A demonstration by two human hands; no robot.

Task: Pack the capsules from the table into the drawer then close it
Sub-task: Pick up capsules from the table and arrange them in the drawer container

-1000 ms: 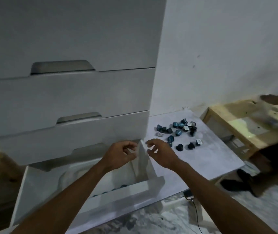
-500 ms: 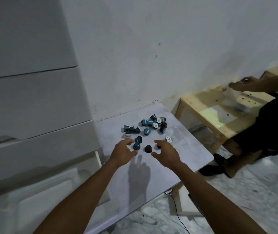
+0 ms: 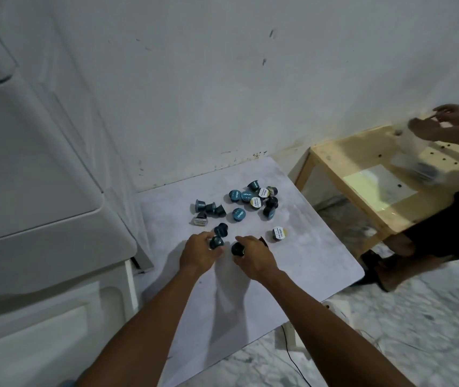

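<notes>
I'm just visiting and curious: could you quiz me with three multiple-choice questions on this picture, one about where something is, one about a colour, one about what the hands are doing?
1. Where do the loose capsules lie?
A. on the floor
B. on the white table
C. on the wooden bench

2. What colour is the capsule at the left hand?
A. red
B. yellow
C. teal blue

3. What is the right hand doing?
A. closing on a black capsule
B. resting flat and empty
C. pulling a drawer handle

Answers: B, the capsules sit in a cluster on the white table by the wall. C, the left hand grips a teal capsule. A, the right hand has its fingers around a black capsule.
</notes>
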